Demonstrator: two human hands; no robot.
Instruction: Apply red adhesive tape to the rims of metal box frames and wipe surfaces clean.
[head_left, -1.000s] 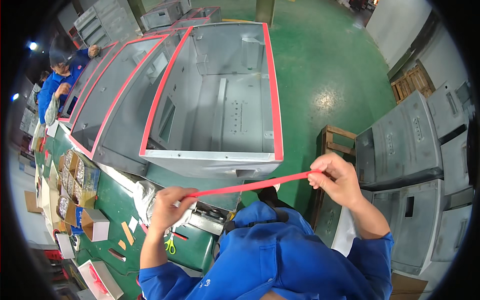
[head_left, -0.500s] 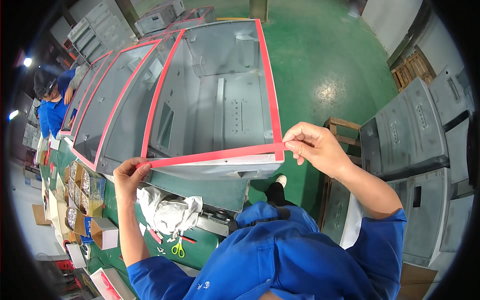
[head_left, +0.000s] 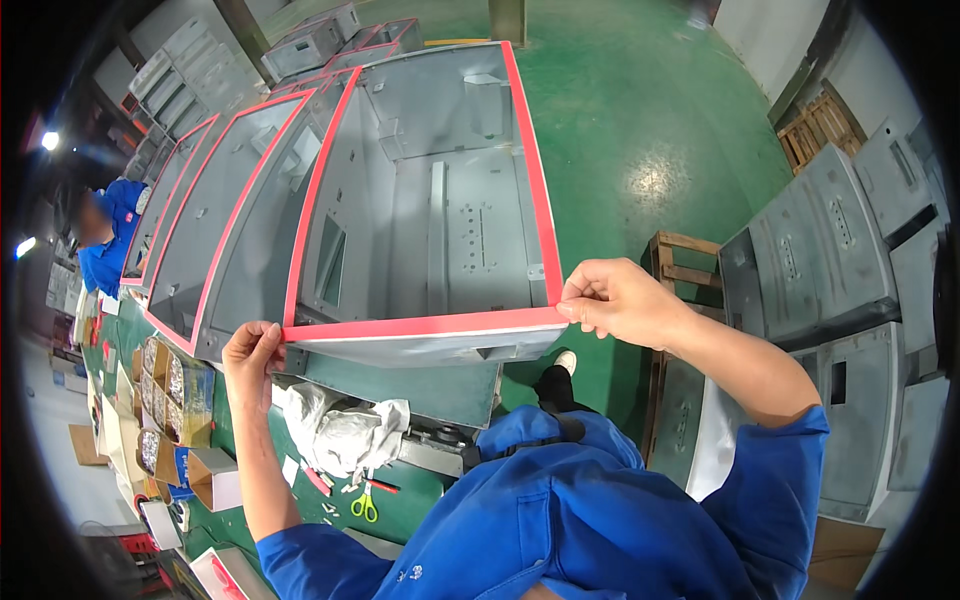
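A grey metal cabinet shell [head_left: 470,230] lies with its opening upward, its rim edged in red tape. Along the near edge runs a strip of red tape [head_left: 430,326], stretched between my two hands. My left hand [head_left: 252,352] pinches the strip's left end at the near left corner, thumb against the fingers. At the near right corner my right hand [head_left: 615,303] pinches the other end between thumb and fingertips. The strip lies along the rim; how firmly it sticks cannot be seen.
More red-taped cabinets [head_left: 225,200] stand to the left, a person in blue [head_left: 112,240] beyond them. A crumpled white cloth [head_left: 345,430], yellow-green scissors [head_left: 365,503] and open boxes [head_left: 212,478] lie on the green table. Grey panels [head_left: 810,250] and wooden pallets [head_left: 685,262] are at right.
The tape strip, slanted and slightly above the rim before, now lies along the near edge. My right hand has lowered slightly to the corner. The person at left has shifted.
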